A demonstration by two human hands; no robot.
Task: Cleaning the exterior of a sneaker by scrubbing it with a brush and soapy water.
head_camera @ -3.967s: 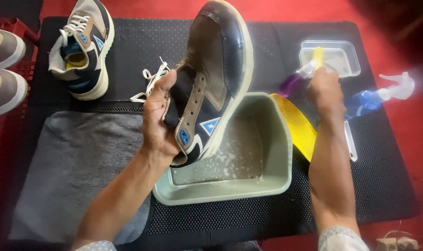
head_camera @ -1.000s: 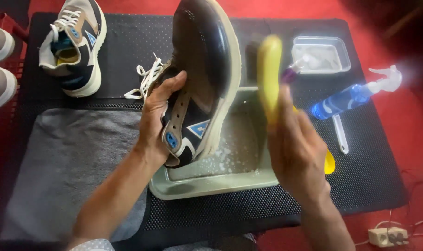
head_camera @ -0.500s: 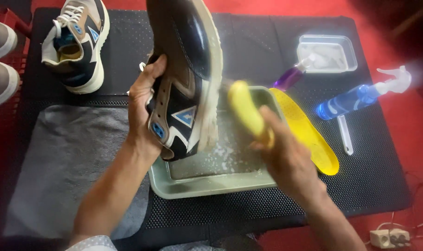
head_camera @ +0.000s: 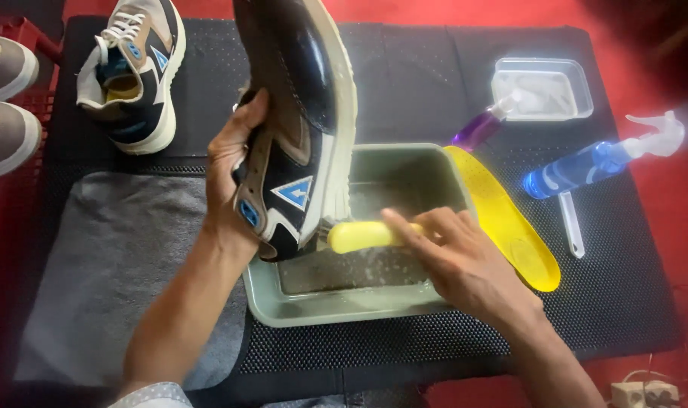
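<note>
We are gripping the dark sneaker (head_camera: 295,128) in our left hand (head_camera: 234,177) above the green basin (head_camera: 344,306), right hand (head_camera: 465,261) clasping a yellow brush (head_camera: 363,236) against its heel edge, while its mate (head_camera: 132,72) is lying untouched behind, seemingly unscrubbed.

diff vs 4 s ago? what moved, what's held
The right hand left the purple bottle, took up the yellow brush and brought it down against the shoe's sole edge over the green basin. The left hand tipped the shoe more upright. Unchanged: other shoe, yellow insole, blue sprayer.
</note>
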